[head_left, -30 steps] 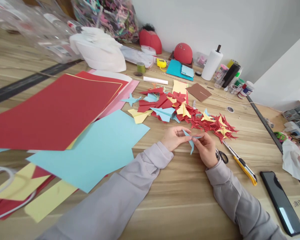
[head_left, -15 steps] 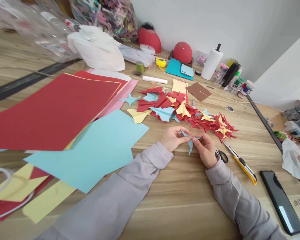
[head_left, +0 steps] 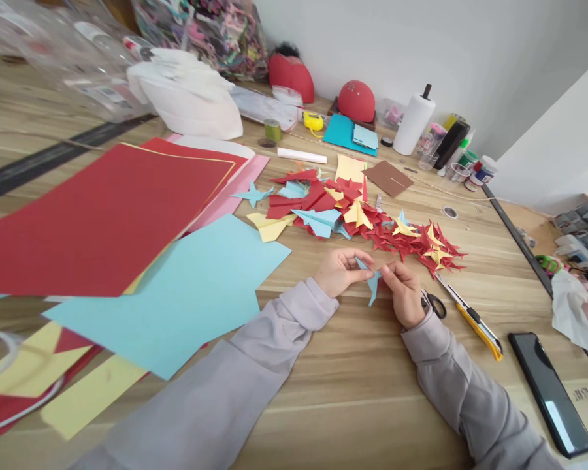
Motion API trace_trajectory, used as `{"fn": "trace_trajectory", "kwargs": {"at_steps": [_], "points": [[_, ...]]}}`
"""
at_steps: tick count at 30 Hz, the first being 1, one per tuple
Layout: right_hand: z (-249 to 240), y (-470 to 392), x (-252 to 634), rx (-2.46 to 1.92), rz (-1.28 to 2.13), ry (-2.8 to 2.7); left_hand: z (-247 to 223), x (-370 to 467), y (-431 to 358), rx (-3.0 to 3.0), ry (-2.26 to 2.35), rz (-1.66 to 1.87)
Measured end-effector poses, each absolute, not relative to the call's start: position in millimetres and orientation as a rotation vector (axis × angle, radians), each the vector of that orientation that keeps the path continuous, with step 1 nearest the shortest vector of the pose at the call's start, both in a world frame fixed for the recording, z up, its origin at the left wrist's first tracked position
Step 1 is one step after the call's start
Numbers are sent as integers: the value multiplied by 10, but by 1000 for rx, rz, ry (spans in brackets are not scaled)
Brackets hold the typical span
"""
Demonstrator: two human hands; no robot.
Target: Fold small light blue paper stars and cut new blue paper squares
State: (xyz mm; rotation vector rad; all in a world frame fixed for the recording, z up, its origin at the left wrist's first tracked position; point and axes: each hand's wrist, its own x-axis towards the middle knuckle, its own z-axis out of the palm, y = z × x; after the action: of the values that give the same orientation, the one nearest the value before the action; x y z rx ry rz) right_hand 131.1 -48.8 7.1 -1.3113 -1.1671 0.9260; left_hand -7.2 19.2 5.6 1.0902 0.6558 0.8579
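A small light-blue folded paper piece with pointed arms is held up between my two hands. My left hand pinches its left side between thumb and fingers. On the other side, my right hand is closed with thumb and forefinger on its right arm, most of which the fingers hide. Just beyond the hands lies a heap of red folded paper pieces, mixed with yellow and blue ones. Scissors with black handles rest partly hidden behind my right hand.
Large red sheets and a blue sheet cover the left side. A yellow utility knife and a phone lie on the right. Bottles and jars stand along the wall, near a brown card.
The blue folded paper has tilted slightly between my fingers, and my right fingertips now cover more of its right arm. Both hands stay in nearly the same place.
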Motion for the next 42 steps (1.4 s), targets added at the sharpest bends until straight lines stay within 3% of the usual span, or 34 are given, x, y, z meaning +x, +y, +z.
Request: {"fn": "trace_trajectory", "kwargs": {"at_steps": [14, 24, 42], "points": [[0, -471, 1330, -1340, 965, -1048, 74, -72, 183, 1130, 738, 857], [64, -484, 1268, -1337, 990, -1414, -19, -57, 230, 1072, 805, 984], [96, -469, 1276, -1281, 1119, -1290, -9, -61, 235, 1020, 753, 892]]}}
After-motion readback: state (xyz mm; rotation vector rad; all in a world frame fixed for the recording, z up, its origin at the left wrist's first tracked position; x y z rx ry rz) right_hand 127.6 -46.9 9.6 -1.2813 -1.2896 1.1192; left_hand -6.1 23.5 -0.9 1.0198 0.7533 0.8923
